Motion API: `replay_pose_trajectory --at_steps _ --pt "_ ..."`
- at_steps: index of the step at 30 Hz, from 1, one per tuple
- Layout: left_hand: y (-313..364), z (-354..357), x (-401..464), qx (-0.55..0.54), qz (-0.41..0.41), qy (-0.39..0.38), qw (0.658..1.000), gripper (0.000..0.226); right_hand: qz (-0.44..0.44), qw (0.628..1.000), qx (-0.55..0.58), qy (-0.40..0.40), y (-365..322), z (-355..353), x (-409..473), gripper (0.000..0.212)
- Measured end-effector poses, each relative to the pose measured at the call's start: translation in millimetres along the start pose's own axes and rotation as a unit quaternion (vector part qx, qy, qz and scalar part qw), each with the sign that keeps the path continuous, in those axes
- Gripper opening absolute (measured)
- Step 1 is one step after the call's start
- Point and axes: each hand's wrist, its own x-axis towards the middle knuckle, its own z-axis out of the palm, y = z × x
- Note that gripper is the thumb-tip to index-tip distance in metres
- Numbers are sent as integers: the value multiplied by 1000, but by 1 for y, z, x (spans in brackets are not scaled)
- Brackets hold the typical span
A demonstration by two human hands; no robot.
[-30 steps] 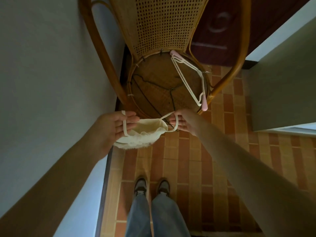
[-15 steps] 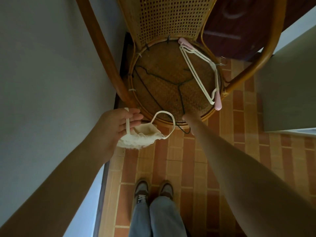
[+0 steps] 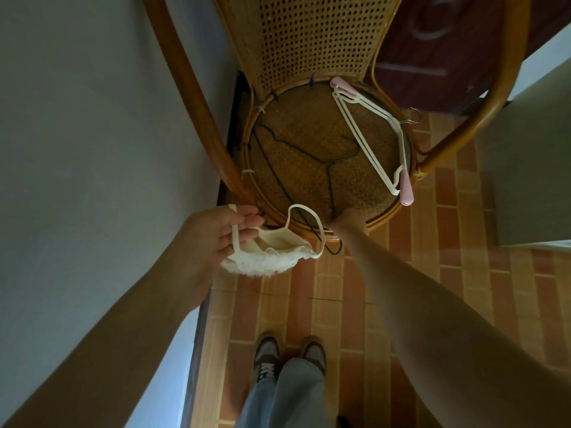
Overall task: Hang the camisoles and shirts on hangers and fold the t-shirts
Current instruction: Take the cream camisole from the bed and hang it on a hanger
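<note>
A cream camisole with a lace hem hangs bunched from my left hand, which grips one strap just in front of the chair seat; the other strap loops free to the right. A black wire hanger lies on the left half of the round woven seat, its hook poking past the front rim. My right hand is at that front rim with its fingers curled down onto the hanger's wire. White plastic hangers and a pink hanger lie on the seat's right side.
The rattan chair has a cane back and curved wooden arms on both sides. A pale wall runs close on the left. My shoes stand on a brick-tiled floor; a dark door is behind the chair.
My right hand let go of the camisole's right strap and moved forward to the black hanger at the seat's front rim. The left hand kept hold of its strap.
</note>
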Motion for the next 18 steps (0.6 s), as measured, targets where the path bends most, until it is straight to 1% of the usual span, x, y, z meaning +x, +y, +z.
replay_pose_trajectory --at_steps 1,2,5,6,8,11,12,15,18 --pt "0 0 -1 -1 2 2 1000 26 -8 1000 -13 14 0 2 -1 21" --pt "0 1 -2 0 4 4 1000 26 -17 999 -25 22 2 6 0 22" --pt "0 1 -8 0 4 8 1000 27 -43 998 -42 0 9 7 -7 17" --pt "1 0 -11 -2 5 9 1000 27 -46 999 -22 -4 11 4 -10 18" --pt "4 -1 -20 -10 6 11 1000 26 -47 998 34 7 14 -6 -14 31" --pt "15 1 -41 -27 0 13 1000 26 -61 988 137 29 10 -35 -30 20" --pt "19 2 -50 -30 -2 11 999 26 -67 985 154 32 9 -46 -35 24" --pt "37 9 -80 -36 4 7 999 26 -101 985 137 31 0 -92 -65 31" --pt "59 17 -112 -32 17 6 999 25 -119 985 126 27 -6 -141 -94 32"
